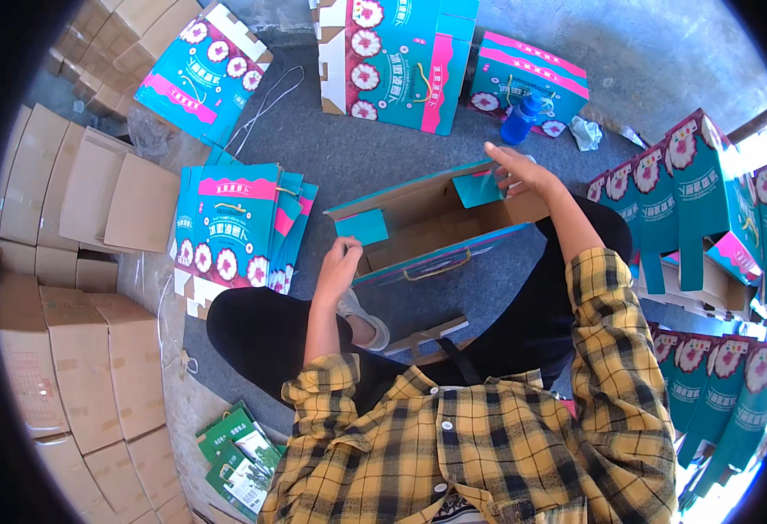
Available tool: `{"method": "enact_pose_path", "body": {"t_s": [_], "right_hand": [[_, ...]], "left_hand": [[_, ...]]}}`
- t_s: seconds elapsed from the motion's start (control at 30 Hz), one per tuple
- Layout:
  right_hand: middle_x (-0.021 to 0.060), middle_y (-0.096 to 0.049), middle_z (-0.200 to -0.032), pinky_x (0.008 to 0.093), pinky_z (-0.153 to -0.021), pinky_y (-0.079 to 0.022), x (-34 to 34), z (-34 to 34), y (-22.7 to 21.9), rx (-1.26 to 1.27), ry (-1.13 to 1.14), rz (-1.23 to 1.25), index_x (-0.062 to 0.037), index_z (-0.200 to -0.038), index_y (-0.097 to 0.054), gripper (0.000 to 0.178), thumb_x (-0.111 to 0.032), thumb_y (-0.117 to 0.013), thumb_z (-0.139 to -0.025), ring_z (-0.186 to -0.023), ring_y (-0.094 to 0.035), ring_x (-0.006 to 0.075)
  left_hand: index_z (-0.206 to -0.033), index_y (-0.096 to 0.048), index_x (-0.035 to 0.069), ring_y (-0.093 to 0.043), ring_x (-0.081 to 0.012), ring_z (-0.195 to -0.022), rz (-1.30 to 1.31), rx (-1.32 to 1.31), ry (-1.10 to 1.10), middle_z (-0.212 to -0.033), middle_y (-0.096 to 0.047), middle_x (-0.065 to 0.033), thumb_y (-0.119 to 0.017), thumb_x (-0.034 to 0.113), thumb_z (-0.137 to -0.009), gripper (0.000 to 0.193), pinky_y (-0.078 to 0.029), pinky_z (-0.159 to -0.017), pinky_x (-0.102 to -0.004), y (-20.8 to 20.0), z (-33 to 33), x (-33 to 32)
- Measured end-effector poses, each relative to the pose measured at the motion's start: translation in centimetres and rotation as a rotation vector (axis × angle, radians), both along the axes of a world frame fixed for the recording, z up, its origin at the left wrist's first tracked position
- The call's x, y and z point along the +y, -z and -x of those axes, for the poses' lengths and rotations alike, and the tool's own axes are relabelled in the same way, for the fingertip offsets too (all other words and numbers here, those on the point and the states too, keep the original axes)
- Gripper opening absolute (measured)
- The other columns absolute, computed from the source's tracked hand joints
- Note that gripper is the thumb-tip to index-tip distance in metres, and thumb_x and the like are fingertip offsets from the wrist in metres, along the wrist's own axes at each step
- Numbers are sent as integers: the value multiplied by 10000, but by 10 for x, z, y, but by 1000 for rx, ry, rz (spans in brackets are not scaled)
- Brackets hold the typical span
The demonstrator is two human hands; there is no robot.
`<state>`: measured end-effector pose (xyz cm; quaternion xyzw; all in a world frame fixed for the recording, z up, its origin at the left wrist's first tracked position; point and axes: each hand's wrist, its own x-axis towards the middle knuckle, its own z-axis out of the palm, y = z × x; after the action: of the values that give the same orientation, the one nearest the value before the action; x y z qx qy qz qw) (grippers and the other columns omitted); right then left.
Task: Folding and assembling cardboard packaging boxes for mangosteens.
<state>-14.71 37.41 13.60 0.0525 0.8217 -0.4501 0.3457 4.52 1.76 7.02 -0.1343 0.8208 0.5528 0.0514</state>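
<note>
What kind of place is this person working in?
Probably a packing workshop or storeroom floor. A stack of flat teal gift boxes lies beside the person, plain brown cartons line the left, and both hands fold an open teal box.

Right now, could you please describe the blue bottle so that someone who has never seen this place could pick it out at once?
Start at the open teal carton that both hands are folding on the grey floor mat. Beyond the right hand lies a flat teal-and-pink box, and the blue bottle rests against its near edge. It is the only plain blue, rounded thing among printed cardboard, beside a crumpled white cloth.
</note>
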Motion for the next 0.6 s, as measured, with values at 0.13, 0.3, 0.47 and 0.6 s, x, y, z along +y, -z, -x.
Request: {"method": "enact_pose_path", "body": {"t_s": [0.13, 0.3, 0.47, 0.6], "right_hand": [[209, -455, -1378, 466, -930, -481, -3, -2, -2, 132, -239, -76, -95, -1406, -420, 847, -611, -658, -777, -1231, -485, 379], [195, -500, -1321, 404, -1031, -381, -4, 5, 15, 387, -604, -321, -77, -1281, -561, 684, -491, -722, -761, -1213, -485, 363], [155, -449, -1377, 420, -1016, -405, -17, -2, 25, 578, -816, -494, -83, -1377, -450, 815, -405, -781, -705, -1229, -477, 344], [157, -482, -1312, 435, -962, -452, -47, -13, 16, 534, -891, -701, -95, -1404, -389, 887, -382, -809, -677, -1173, -510, 351]], "left_hand": [[-1051, -571, -7, -551, -336, -1157, 6, -6, -18, -1194, -589, -253, -525, 263, -851, 340, -394, -978, -369, -1, -3, -1], [-1114, -566, -29, -563, -356, -1114, 85, -40, -97, -1145, -594, -261, -481, 229, -826, 396, -405, -959, -380, 0, -11, -2], [-1139, -557, -42, -560, -358, -1104, 208, -37, -210, -1147, -588, -255, -440, 211, -828, 418, -400, -968, -388, -33, -18, 4], [-1207, -543, -31, -522, -342, -1170, 97, -45, -150, -1199, -573, -246, -446, 290, -901, 454, -369, -1009, -389, -19, -19, -5]]}}
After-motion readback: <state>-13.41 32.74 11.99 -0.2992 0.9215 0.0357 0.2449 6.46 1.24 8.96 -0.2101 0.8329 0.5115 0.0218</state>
